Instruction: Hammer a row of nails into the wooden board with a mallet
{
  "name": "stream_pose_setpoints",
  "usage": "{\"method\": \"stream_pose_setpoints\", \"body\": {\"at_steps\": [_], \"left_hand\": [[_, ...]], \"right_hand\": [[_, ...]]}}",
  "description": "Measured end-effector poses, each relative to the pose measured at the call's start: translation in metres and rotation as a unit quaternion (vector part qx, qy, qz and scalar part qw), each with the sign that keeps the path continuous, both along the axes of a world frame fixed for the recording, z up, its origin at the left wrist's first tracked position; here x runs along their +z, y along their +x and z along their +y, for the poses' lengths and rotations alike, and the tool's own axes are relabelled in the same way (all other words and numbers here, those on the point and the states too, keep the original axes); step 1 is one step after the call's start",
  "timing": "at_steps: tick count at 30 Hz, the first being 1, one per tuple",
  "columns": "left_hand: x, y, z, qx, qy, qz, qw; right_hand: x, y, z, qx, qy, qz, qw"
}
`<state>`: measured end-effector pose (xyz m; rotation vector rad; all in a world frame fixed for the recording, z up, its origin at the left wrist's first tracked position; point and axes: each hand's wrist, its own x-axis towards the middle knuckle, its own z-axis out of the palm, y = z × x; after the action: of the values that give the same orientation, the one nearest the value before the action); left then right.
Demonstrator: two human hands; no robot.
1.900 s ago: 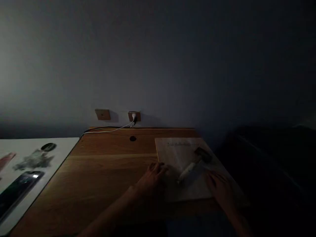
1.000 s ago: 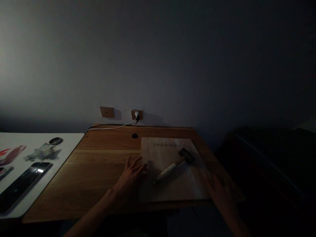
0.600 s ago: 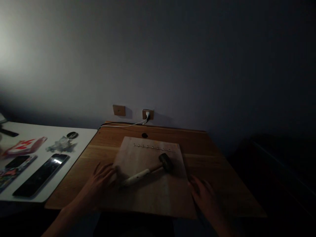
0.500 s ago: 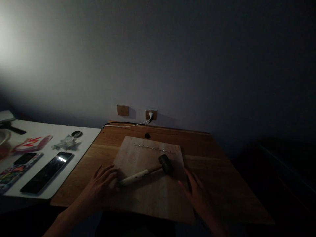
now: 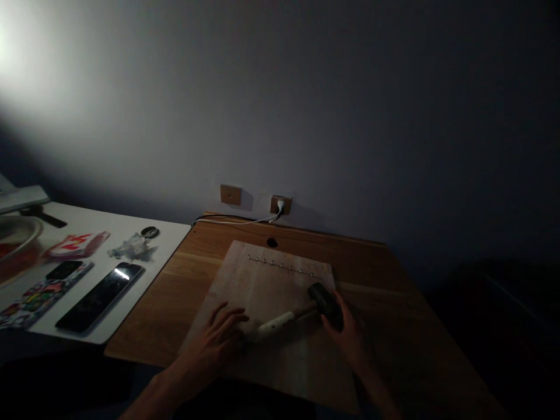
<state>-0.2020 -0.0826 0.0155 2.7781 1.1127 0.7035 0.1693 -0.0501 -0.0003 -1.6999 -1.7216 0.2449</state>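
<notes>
A rubber mallet (image 5: 280, 324) with a dark head and a pale handle lies slantwise on a light wooden board (image 5: 258, 286). My right hand (image 5: 347, 335) is at the mallet's head, thumb on the near side and fingers round the far side. My left hand (image 5: 219, 338) is over the handle's end, with its fingers stretched out and apart. Whether its thumb touches the handle is hidden in shadow. Along the board's far part runs a row of several small metal pins (image 5: 281, 266), standing upright.
The board rests on a wooden table (image 5: 161, 303) against the wall. A white table (image 5: 105, 324) adjoins at left, with a phone (image 5: 100, 297), a red-and-white packet (image 5: 76, 245), a crumpled clear bag (image 5: 133, 248) and a bowl (image 5: 30, 230). White cables (image 5: 236, 221) run to a wall socket (image 5: 286, 204).
The mallet has shifted right and nearer across the board. My left hand has moved right along with it. My right hand has closed in around the mallet's head. The view has swung slightly left.
</notes>
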Motion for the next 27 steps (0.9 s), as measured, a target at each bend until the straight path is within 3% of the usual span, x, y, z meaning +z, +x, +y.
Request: {"method": "stream_pose_setpoints", "body": {"at_steps": [4,7,11,14,17,21,24,27], "left_hand": [[0.007,0.005,0.011,-0.026,-0.038,-0.01,0.999],[0.007,-0.008,0.045,0.013,-0.052,-0.015,0.998],[-0.006,-0.026,0.093,0.116,-0.026,0.003,0.993],[-0.021,-0.029,0.101,0.103,-0.027,0.035,0.994],[-0.032,-0.029,0.089,0.101,-0.02,0.041,0.994],[-0.031,-0.026,0.081,0.131,-0.012,0.035,0.991],[-0.016,-0.018,0.099,0.146,-0.029,0.005,0.989],[0.003,-0.005,0.131,0.131,-0.059,-0.036,0.989]], "right_hand": [[0.016,0.014,-0.002,0.025,-0.054,-0.019,0.998],[0.038,0.014,0.009,0.015,-0.036,-0.04,0.998],[0.068,0.0,0.044,0.008,-0.022,-0.091,0.996],[0.082,-0.015,0.073,0.024,-0.131,-0.2,0.971],[0.087,-0.028,0.093,0.037,-0.207,-0.276,0.938],[0.085,-0.04,0.11,0.045,-0.23,-0.296,0.926],[0.081,-0.047,0.121,0.052,-0.245,-0.298,0.921],[0.076,-0.053,0.131,0.051,-0.26,-0.282,0.922]]}}
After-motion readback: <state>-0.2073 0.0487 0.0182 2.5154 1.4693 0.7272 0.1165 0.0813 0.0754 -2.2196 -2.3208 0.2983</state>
